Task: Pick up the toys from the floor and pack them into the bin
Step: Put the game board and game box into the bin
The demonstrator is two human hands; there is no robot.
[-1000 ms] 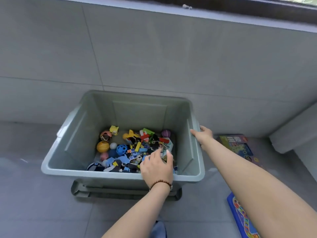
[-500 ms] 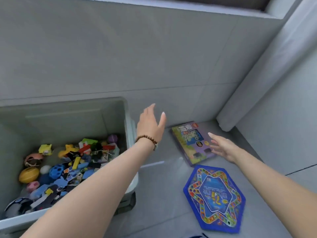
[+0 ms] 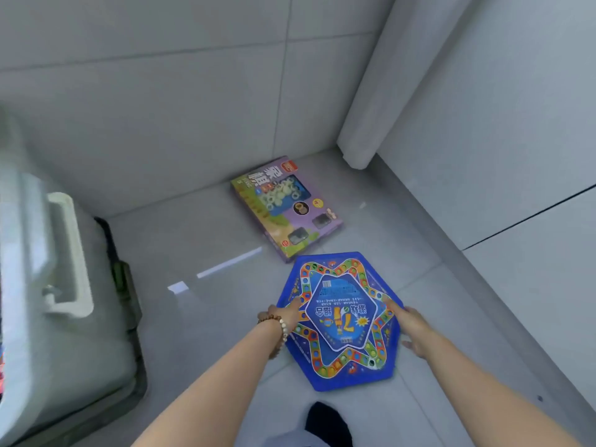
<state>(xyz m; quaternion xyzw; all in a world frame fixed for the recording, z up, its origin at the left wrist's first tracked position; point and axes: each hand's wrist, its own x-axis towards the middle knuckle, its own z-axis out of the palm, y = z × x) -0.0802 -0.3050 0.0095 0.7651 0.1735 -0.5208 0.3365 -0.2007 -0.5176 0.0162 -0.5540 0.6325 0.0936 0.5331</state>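
A blue hexagonal game board (image 3: 342,321) with a colourful star-shaped track lies low on the grey floor in front of me. My left hand (image 3: 287,312), a bead bracelet on its wrist, grips the board's left edge with the thumb on top. My right hand (image 3: 409,327) grips the right edge the same way, fingers curled down past the rim. A purple and green game box (image 3: 285,208) lies flat just beyond the board, near the wall. The grey bin (image 3: 48,285) stands at the far left; only its outer side and handle show.
Tiled walls meet in a corner behind the box, with a white pipe or post (image 3: 364,124) standing there. A dark sock or foot (image 3: 325,421) shows at the bottom edge. Bare floor (image 3: 200,246) lies between bin and board.
My view swung right, away from the bin. Both hands left the bin, reached down and took hold of the blue board's two side edges.
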